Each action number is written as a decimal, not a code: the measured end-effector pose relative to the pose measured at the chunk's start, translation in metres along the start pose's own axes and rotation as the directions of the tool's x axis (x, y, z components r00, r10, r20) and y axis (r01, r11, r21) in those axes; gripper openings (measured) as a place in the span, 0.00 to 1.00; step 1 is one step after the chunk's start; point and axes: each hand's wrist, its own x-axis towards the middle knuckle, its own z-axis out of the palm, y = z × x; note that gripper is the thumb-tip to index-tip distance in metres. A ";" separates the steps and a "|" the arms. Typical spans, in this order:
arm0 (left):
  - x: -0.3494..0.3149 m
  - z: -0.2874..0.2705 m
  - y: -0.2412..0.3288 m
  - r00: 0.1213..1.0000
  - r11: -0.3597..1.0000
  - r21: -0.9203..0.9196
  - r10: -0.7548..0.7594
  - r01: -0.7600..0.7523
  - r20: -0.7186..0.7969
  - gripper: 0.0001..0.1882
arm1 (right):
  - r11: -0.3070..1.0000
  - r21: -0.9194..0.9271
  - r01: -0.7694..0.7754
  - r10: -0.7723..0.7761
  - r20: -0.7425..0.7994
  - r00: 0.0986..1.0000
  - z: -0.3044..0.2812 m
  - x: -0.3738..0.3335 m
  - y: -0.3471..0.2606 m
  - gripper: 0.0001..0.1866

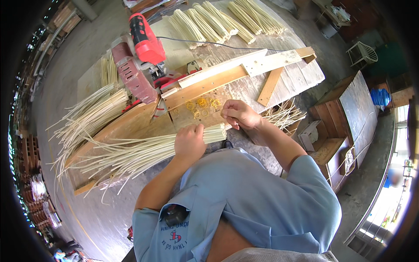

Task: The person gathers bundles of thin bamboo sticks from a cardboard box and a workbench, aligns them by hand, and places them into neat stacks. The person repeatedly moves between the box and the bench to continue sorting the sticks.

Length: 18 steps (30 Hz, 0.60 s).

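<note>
Taking twelve o'clock as the top edge of the view, the bundle of pale strands (152, 150) lies across the person's front, from the centre out toward half past eight. The left hand (190, 140) is wrapped around it near its evenly cut end, apparently because a grip there packs the strands tight and keeps that end level, while the far ends, toward half past eight, fan out loose with nothing gathering them.

The right hand (239, 115) is at one o'clock from the left, just beside the cut end, its fingers curled. Whether its fingertips pinch anything, or touch the strands, cannot be told. The hands are apart from each other, one at each side of that short packed stretch.

The yellow bands (202, 103) lie scattered near twelve o'clock, probably left there so that either hand can pick one up with little reach. At half past ten stands the red saw (139, 65); the long wooden fence (209, 89) beside it runs toward one o'clock, likely to give long stock a straight backing. Another loose pile (98, 111) lies between nine and ten, fanned much the same way. Neat bundles (203, 26) rest near twelve, seemingly set beyond the saw to leave the near side free for handling.
</note>
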 end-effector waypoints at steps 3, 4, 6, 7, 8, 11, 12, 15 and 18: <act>0.003 -0.002 0.000 1.000 1.000 0.000 -0.009 0.009 0.003 0.17 | 0.996 0.084 0.022 -0.018 -0.044 0.999 0.003 -0.016 0.001 0.09; 0.004 -0.003 0.000 1.000 1.000 -0.005 -0.013 0.013 0.015 0.18 | 0.994 0.104 0.033 -0.026 -0.061 0.998 0.005 -0.019 0.002 0.09; 0.006 -0.004 0.000 1.000 1.000 -0.003 -0.014 0.014 0.019 0.19 | 0.999 -0.037 0.021 -0.024 -0.096 0.995 0.008 -0.026 0.003 0.09; 0.006 -0.005 -0.001 1.000 1.000 0.005 -0.008 0.008 0.008 0.19 | 0.994 -0.108 0.015 -0.027 -0.115 0.993 0.008 -0.029 0.004 0.09; 0.007 -0.005 -0.001 1.000 1.000 0.013 -0.003 0.003 -0.004 0.20 | 0.992 -0.122 0.004 -0.022 -0.144 0.989 0.007 -0.032 0.006 0.09; 0.010 -0.007 -0.002 1.000 1.000 -0.002 -0.017 0.017 -0.001 0.21 | 0.987 -0.157 -0.032 -0.006 -0.238 0.971 0.002 -0.039 0.013 0.10; 0.011 -0.007 -0.002 1.000 1.000 0.009 -0.016 0.016 0.007 0.22 | 0.989 -0.146 -0.030 -0.006 -0.242 0.970 0.000 -0.041 0.015 0.10; 0.011 -0.008 -0.002 0.999 0.999 0.037 -0.037 0.036 0.035 0.23 | 0.985 -0.168 -0.032 -0.010 -0.240 0.971 -0.003 -0.044 0.023 0.10; 0.012 -0.008 0.000 0.995 0.996 0.040 -0.077 0.075 0.064 0.26 | 0.962 -0.274 0.007 -0.064 -0.202 0.977 -0.003 -0.046 0.029 0.08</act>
